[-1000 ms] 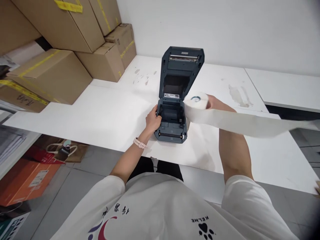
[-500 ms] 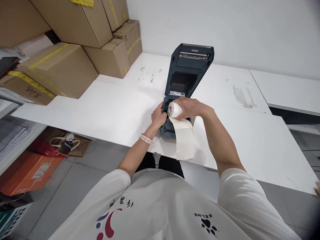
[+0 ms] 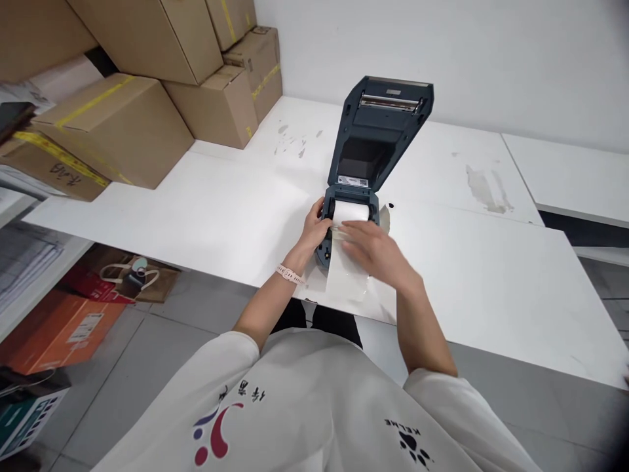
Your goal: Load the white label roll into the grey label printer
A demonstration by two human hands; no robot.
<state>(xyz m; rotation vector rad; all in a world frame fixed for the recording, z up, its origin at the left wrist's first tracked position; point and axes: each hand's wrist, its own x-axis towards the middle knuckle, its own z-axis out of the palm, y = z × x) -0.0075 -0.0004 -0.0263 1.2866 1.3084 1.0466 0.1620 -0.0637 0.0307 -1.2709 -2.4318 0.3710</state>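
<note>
A dark label printer [image 3: 358, 133] stands on the table with its lid raised. In its base sits a white label roll [image 3: 350, 212], lying crosswise. From the roll a pale label strip [image 3: 344, 272] runs forward over the printer's front and down onto the tabletop. My left hand [image 3: 314, 226] grips the left side of the printer base, thumb at the inner edge near the roll. Stretched over the strip just in front of the roll is my right hand [image 3: 376, 252], slightly blurred, its fingers extended. It hides the base's front right part.
Cardboard boxes [image 3: 122, 128] are stacked at the left back of the white table [image 3: 236, 216]. A white wall [image 3: 442, 52] rises behind. Below the table's left end are an orange box [image 3: 63, 328] and a paper bag [image 3: 162, 285].
The label roll has gone from my right hand into the printer base. My right hand has let go of it and moved down over the strip. My left hand stays at the printer's side.
</note>
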